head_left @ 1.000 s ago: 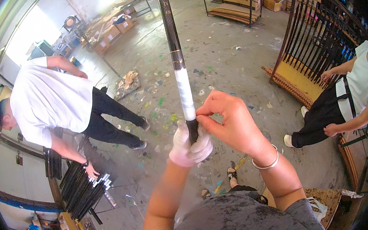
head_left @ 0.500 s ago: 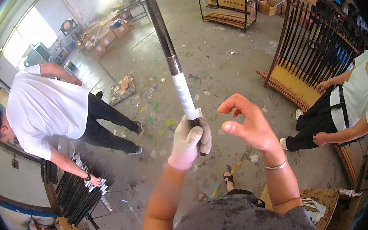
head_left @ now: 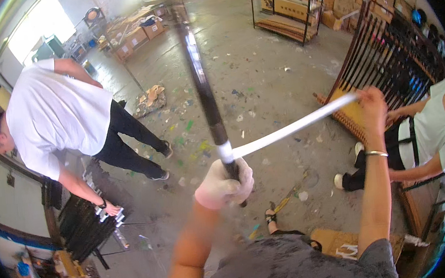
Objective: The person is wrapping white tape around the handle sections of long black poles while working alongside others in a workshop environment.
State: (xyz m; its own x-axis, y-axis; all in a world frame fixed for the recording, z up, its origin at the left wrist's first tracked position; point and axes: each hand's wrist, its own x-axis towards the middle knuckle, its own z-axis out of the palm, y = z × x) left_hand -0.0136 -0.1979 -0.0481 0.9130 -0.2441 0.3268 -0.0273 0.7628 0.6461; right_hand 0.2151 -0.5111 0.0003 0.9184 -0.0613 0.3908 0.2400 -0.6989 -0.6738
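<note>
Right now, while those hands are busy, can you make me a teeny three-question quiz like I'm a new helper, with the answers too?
1. Which hand grips the dark rod?
2. True or false: the white strip dangles loose.
3. Fill in: the right hand has a shiny ____ at its wrist.

Key:
1. The left hand, the gloved one.
2. False: it stretches from the rod to the right hand's fingers.
3. Bangle.

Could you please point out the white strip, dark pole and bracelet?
White strip (head_left: 296,127): head view, middle of its stretched length.
Dark pole (head_left: 210,107): head view, its shaft.
Bracelet (head_left: 376,153): head view, its band.
</note>
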